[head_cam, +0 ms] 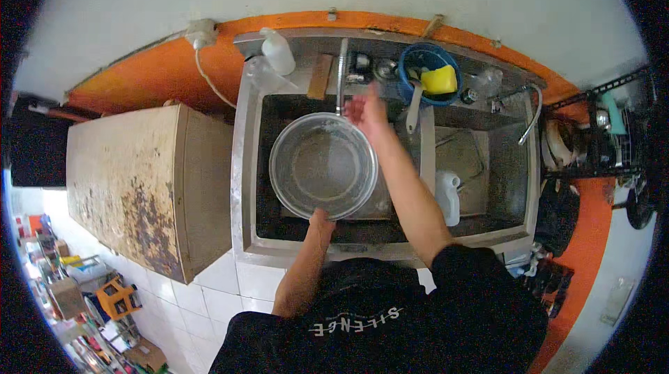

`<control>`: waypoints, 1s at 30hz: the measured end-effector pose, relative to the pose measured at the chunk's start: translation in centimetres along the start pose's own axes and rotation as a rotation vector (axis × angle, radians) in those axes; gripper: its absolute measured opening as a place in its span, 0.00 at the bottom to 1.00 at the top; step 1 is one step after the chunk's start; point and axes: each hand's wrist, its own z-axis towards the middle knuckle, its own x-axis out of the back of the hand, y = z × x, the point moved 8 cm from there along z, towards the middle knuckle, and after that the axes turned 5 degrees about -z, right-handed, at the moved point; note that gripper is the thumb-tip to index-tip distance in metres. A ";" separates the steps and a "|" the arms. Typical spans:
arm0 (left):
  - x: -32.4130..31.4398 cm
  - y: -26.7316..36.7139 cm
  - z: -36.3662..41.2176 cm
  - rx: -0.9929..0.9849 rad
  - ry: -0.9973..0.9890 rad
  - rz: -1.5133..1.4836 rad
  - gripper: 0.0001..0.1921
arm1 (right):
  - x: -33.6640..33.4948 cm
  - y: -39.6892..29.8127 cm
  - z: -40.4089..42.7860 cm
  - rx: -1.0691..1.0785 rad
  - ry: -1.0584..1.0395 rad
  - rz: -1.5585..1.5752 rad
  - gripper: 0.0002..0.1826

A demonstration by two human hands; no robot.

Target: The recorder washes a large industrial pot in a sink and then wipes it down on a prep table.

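A round, clear plastic basin (pixel 324 165) is held over the left bowl of a steel double sink (pixel 245 180). On its near rim my left hand (pixel 322 221) has a grip. My right hand (pixel 368 112), blurred, is raised beside the far right rim with fingers apart and nothing visible in it. Just left of those fingers, a ribbed metal faucet spout (pixel 342 71) reaches down towards the basin. Whether the right fingers touch the spout or the rim is not plain.
Behind the right hand stands a blue tub (pixel 405 84) with a yellow sponge (pixel 439 80) and a white-handled utensil (pixel 414 110). A white pump bottle (pixel 278 52) is at the back left. The right sink bowl holds a white plastic jug (pixel 448 199). A worn cabinet (pixel 125 186) flanks the sink.
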 end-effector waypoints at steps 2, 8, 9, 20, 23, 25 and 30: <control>6.0 1.6 2.5 -0.105 0.135 -0.041 0.20 | -3.2 -0.7 4.1 -0.155 -0.074 0.213 0.31; 3.8 4.9 -5.9 -0.574 1.077 0.089 0.24 | -0.7 1.9 12.0 -0.198 -0.131 0.213 0.17; 3.1 5.2 -4.2 -0.557 0.629 0.008 0.25 | -0.7 2.4 11.6 -0.149 -0.139 0.246 0.16; -0.8 4.9 -6.4 -0.591 0.753 0.303 0.35 | 1.7 1.9 12.1 -0.148 -0.182 0.297 0.16; -0.6 4.4 -7.2 -0.578 0.795 0.206 0.36 | 2.0 3.3 9.7 -0.058 -0.015 -0.284 0.18; -1.4 4.1 -8.3 0.115 1.231 1.219 0.35 | 2.5 1.5 8.8 0.024 0.160 -0.787 0.19; -7.9 1.7 -4.4 -0.594 0.588 0.493 0.22 | 3.8 6.4 9.2 0.230 0.234 -0.685 0.19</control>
